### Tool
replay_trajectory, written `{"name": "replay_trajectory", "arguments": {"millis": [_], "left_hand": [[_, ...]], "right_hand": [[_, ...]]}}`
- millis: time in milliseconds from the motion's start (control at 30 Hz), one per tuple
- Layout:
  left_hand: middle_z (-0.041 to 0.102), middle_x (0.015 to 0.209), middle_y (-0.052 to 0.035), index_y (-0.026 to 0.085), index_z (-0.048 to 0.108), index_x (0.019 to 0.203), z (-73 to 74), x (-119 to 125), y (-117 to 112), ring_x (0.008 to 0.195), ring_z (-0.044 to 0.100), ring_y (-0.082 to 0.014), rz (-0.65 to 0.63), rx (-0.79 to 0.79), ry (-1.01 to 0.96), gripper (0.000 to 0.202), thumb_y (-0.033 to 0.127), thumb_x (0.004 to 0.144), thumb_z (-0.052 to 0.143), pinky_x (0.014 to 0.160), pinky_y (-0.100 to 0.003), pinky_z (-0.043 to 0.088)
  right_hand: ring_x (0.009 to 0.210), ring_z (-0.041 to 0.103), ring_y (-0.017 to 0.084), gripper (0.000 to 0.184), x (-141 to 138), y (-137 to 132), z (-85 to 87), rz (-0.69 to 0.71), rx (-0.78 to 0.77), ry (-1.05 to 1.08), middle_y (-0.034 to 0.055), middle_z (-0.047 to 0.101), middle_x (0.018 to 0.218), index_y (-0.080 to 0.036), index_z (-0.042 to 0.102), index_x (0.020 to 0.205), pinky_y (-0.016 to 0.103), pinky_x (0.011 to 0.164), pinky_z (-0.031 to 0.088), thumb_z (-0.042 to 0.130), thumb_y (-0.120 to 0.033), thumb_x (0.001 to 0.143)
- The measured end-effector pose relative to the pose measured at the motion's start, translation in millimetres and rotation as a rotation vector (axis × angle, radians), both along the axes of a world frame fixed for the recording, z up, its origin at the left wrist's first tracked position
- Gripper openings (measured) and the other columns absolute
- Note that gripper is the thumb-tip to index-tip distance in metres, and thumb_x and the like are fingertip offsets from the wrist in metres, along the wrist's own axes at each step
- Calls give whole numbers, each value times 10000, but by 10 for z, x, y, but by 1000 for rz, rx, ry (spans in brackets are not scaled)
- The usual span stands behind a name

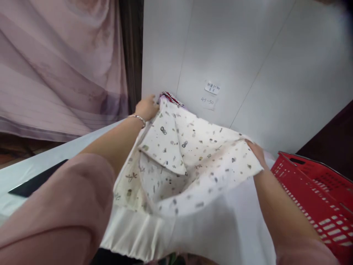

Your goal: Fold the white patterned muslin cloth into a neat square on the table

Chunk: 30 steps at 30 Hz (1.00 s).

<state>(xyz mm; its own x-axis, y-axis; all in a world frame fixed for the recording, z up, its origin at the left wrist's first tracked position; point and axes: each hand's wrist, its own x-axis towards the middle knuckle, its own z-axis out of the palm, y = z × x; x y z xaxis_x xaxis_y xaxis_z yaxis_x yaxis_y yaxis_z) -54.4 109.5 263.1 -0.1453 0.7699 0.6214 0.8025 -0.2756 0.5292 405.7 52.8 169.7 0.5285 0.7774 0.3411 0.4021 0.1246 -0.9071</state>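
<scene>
A cream-white printed cloth (205,147) with small grey, green and brown motifs spreads between my two arms. One corner of it folds over into a triangle, and below this the cloth sags into a deep hollow. Its near edge looks white and gathered (132,232). My left hand (146,107), with a bracelet at the wrist, is closed at the cloth's far left corner. At the far right edge my right hand (256,150) grips the cloth; most of its fingers are hidden behind the fabric. Patterned red and purple fabric (173,98) peeks out beyond the far left corner.
A red perforated plastic basket (311,195) stands at the right. Behind the table (102,131) rises a white wall panel (220,44) with two handwritten paper labels (210,95). A pink curtain (63,66) hangs at the left. A flat black object (38,178) lies by my left arm.
</scene>
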Motion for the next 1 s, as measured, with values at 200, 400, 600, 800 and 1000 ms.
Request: {"name": "replay_trajectory", "arguments": {"millis": [200,400,600,800,1000], "left_hand": [[675,972,-91,146,613,1081,-1113,217,-134,847,622,-196,-202,-290,23,353,369,821,525,808,-309,453],[607,1179,-76,213,631,1061,-2187,354,-864,1060,554,-250,-387,-496,-23,388,467,785,531,911,-335,410],[647,956,-97,164,625,948,-2288,634,-1143,916,588,-232,-352,-470,129,234,301,845,466,809,-330,429],[619,811,-55,184,574,828,-2085,1016,-1894,775,547,-175,-766,-129,393,200,235,894,392,715,-306,414],[622,728,-2,213,609,781,-2024,941,-2146,679,561,-111,-899,-252,168,217,318,895,457,620,-234,424]], "right_hand": [[848,617,265,123,171,112,-838,-53,-328,-190,88,687,773,-160,649,649,438,854,425,680,-191,535],[815,613,213,254,-644,-287,-1407,413,-210,-65,27,698,838,-209,707,822,383,832,451,684,-284,580],[516,584,130,574,-1703,-382,-1450,775,-340,123,-26,669,714,-236,535,1241,245,495,452,651,-365,694],[419,519,135,647,-1876,-435,-1339,651,-438,207,-29,645,642,-263,504,1274,258,441,417,678,-430,673],[496,504,129,203,-1499,-994,-1375,705,-471,185,-36,597,589,-213,664,813,242,513,406,667,-363,677]]}}
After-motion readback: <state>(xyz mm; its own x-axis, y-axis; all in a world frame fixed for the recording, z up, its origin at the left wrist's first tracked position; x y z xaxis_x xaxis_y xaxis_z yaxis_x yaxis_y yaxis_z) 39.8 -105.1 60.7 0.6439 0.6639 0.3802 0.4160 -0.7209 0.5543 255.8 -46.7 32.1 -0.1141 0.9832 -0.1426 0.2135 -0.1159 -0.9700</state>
